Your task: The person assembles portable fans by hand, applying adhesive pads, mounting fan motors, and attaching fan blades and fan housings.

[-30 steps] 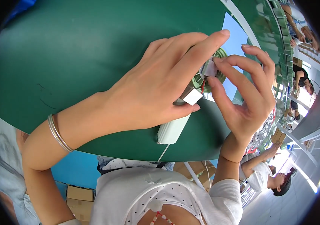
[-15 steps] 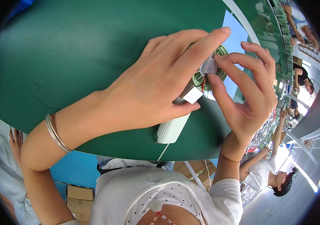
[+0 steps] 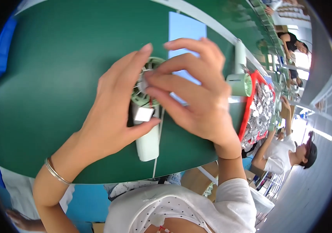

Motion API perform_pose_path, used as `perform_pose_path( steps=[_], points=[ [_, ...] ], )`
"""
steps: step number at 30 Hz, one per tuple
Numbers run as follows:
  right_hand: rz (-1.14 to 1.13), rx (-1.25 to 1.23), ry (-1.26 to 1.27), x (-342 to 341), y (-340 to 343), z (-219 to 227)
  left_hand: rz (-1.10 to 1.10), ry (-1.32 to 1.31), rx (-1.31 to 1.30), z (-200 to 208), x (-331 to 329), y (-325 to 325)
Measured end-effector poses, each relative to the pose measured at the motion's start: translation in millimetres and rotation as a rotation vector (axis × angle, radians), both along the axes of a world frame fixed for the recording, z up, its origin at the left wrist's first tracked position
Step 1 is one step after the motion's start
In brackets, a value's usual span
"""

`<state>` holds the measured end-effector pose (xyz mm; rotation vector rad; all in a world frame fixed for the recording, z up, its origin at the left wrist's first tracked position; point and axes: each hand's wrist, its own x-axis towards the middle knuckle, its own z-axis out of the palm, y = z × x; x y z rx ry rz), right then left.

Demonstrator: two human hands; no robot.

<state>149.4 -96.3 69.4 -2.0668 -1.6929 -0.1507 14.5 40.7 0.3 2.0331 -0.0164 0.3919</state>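
Observation:
A small handheld fan (image 3: 149, 145), with a round pale green head and a white handle, lies on the green table below my hands. My left hand (image 3: 109, 103) wraps round its left side, thumb beside a white-topped rectangular block (image 3: 143, 113) at the neck. A short red wire shows just above that block. Over the round head, the fingertips of my right hand (image 3: 197, 87) pinch together at a small greyish-white piece (image 3: 144, 81) in its middle. Motion blur and my fingers hide most of this piece.
A light blue sheet (image 3: 187, 29) lies beyond my right hand. To the right are a pale green cylindrical part (image 3: 238, 84) and a red tray (image 3: 247, 112) heaped with silvery pieces. A blue bin (image 3: 0, 54) stands far left. Another person (image 3: 280, 151) works at the right.
The view has shifted, so my hands and the fan sit further left in it, and the red tray shows fully. The fan's handle now points more straight toward me. Both hands stay on the fan.

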Motion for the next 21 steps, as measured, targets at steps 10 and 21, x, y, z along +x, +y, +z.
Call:
perform_pose_path(
  steps=[10, 21],
  points=[
    [0.038, 0.132, 0.112, 6, -14, -16, -0.02, -0.027, -0.025, 1, 2, -4],
    [0.072, 0.204, 0.068, -9, -47, -18, -0.082, -0.187, 0.027, 17, 1, 13]
  ],
)
